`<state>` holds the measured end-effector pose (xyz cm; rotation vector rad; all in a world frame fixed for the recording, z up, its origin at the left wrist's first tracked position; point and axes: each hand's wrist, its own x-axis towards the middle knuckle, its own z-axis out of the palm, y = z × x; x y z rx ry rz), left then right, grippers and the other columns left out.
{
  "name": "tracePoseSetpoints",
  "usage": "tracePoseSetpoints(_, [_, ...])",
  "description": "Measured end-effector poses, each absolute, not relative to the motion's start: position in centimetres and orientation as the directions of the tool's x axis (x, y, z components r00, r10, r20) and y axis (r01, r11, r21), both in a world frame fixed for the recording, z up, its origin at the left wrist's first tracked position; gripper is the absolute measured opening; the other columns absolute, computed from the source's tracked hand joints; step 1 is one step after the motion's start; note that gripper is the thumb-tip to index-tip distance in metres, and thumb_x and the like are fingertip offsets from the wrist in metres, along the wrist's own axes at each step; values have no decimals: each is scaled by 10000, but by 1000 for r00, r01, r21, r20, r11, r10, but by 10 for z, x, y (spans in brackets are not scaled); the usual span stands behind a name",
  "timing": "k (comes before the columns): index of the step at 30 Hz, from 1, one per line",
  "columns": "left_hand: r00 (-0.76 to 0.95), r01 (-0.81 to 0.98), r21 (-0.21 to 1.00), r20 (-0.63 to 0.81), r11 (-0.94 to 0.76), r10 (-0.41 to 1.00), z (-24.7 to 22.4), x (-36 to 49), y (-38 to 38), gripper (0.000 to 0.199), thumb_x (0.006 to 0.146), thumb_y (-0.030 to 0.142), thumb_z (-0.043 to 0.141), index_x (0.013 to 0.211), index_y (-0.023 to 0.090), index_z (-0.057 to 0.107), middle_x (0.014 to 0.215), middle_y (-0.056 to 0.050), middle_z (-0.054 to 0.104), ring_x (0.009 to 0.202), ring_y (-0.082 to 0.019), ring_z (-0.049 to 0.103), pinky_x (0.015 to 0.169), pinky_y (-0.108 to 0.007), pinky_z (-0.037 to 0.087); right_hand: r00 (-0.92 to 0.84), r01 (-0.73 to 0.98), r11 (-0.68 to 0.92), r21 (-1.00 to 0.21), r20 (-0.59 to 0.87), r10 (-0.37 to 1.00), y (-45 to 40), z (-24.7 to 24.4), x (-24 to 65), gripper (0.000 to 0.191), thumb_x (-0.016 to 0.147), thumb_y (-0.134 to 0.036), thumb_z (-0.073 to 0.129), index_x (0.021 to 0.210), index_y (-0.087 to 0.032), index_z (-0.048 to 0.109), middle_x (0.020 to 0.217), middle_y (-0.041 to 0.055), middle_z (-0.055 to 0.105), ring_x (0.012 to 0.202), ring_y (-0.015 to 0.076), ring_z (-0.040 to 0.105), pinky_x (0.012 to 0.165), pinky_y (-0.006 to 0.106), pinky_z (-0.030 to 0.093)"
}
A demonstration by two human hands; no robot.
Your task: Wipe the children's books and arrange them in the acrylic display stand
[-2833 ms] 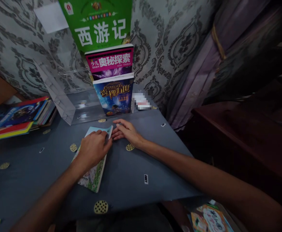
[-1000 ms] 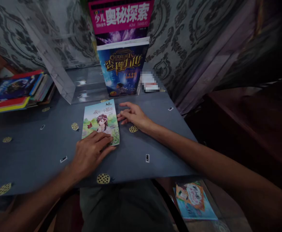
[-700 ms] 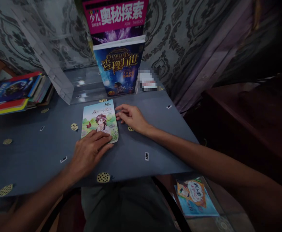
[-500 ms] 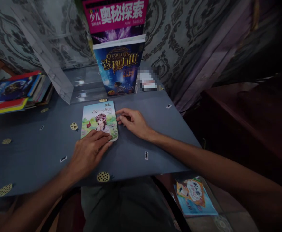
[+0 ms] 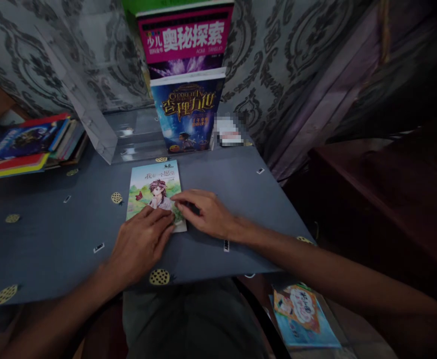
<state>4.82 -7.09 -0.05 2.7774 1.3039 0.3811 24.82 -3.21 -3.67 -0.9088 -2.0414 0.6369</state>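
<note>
A small book (image 5: 158,192) with a drawn figure and a butterfly on its cover lies flat on the patterned tablecloth. My left hand (image 5: 143,237) rests on its lower part, fingers extended over the cover and holding nothing. On the book's right edge is my right hand (image 5: 205,213), its thumb and index fingertips brought close together at the cover. Whether a page or the cover edge sits between those fingertips cannot be made out.
Behind the book, a blue book (image 5: 188,114) and a pink one (image 5: 188,40) stand in a clear acrylic rack (image 5: 102,134). Stacked books (image 5: 27,144) lie at the left. Another book (image 5: 303,314) is low at the right, below the table edge (image 5: 218,274).
My right hand has moved down and left onto the book's lower right part. The lower right corner, curled before, now lies flatter. The view has shifted slightly.
</note>
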Motion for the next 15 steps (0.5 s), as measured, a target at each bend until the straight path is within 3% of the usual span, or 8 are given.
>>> tracePoseSetpoints(3, [641, 740, 94, 204, -666, 740, -4, 47, -75, 221, 953, 228, 512, 1045, 144, 694, 1051, -109, 697, 975, -278, 612, 792, -442, 567, -603, 367, 720, -589, 439, 666, -43, -34, 247, 380, 1016, -306, 457, 1337, -134, 564, 1299, 151, 656, 1229, 236, 593, 1028, 408, 484])
tracePoseSetpoints(5, [662, 717, 97, 216, -690, 718, -6, 45, -77, 215, 942, 207, 520, 1053, 131, 688, 1089, -121, 697, 1018, -282, 614, 839, -458, 571, -724, 385, 764, -518, 343, 598, -50, -34, 247, 633, 1008, -465, 467, 1497, -75, 370, 1504, 217, 468, 1424, 278, 410, 1148, 477, 378])
tracePoseSetpoints(8, [691, 660, 153, 259, -736, 674, -6, 36, -74, 238, 962, 206, 495, 1097, 142, 681, 1142, -108, 710, 1074, -259, 626, 918, -450, 562, -800, 439, 785, -438, 207, 563, -56, -36, 245, 941, 932, -655, 477, 1571, -41, 159, 1610, 245, 250, 1523, 300, 189, 1230, 513, 232])
tracePoseSetpoints(12, [574, 721, 237, 320, -651, 753, -8, 14, -61, 274, 1001, 276, 443, 1046, 183, 697, 1097, -85, 732, 1023, -227, 669, 904, -409, 570, -820, 477, 789, -386, 127, 558, -58, -36, 244, 960, 918, -687, 463, 1564, -29, 194, 1624, 230, 214, 1535, 304, 110, 1253, 503, 166])
tracePoseSetpoints(15, [359, 897, 155, 291, -414, 887, -17, -2, -50, 404, 992, 417, 439, 1249, 160, 614, 1238, -151, 681, 1174, -328, 615, 937, -524, 540, -777, 550, 750, -369, 103, 621, -60, -36, 243, 937, 913, -697, 460, 1547, -36, 265, 1619, 243, 212, 1530, 350, 91, 1242, 569, 143])
